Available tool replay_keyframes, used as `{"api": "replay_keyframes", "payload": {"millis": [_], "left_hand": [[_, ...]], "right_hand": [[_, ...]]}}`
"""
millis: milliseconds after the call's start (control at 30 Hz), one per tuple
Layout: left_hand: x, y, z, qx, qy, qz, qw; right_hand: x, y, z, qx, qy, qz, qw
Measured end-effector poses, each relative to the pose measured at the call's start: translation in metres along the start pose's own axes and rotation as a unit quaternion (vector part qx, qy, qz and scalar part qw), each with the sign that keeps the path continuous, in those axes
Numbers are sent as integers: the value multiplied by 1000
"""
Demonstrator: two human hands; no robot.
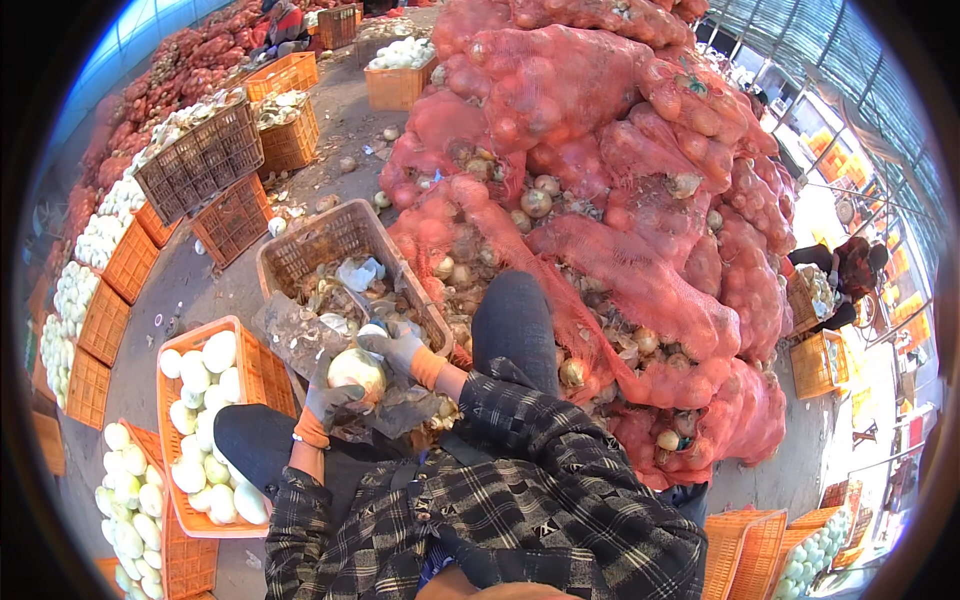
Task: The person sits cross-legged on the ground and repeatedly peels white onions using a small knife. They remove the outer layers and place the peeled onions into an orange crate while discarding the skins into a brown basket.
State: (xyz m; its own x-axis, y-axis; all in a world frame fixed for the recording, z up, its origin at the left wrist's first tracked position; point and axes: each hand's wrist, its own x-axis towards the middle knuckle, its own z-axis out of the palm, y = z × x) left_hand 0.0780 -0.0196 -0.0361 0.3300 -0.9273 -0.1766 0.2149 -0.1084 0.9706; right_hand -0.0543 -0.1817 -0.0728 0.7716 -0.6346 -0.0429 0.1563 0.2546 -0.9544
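My left hand, in a grey glove with an orange cuff, holds a large pale onion from below and the side. Just above the onion is my right hand, gloved the same way, with its fingers closed on a small white-ended object too blurred to name. Beyond both hands stands a brown plastic crate holding dry onion skins and scraps of film. Beneath the hands, a dark torn sheet and loose skins lie between my knees.
An orange crate of peeled onions stands by my left knee. Red mesh sacks of onions are heaped ahead and to the right, one spilling onions. More full crates line the left. Other people sit at far right and far left.
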Motion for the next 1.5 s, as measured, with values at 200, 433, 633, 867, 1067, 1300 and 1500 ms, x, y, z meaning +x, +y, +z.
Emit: {"api": "replay_keyframes", "payload": {"millis": [200,433,633,867,1067,1300,1500], "left_hand": [[12,24,-12,176,-52,162,970],[-16,28,25,624,163,71,761],[-37,8,19,618,224,-38,753],[-31,-2,5,433,271,81,856],[-5,-24,-29,263,236,174,919],[1,2,-11,472,171,59,863],[-28,-14,-21,390,257,151,871]], "right_hand": [[-1,-39,21,-40,14,8,999],[-26,-47,55,-325,-12,-142,935],[-24,-11,74,-267,-48,-164,948],[46,2,21,-305,99,-33,947],[65,-69,-9,-138,172,32,975],[31,-38,-86,-63,134,129,981],[-48,-45,2,-57,-96,178,978]]}}
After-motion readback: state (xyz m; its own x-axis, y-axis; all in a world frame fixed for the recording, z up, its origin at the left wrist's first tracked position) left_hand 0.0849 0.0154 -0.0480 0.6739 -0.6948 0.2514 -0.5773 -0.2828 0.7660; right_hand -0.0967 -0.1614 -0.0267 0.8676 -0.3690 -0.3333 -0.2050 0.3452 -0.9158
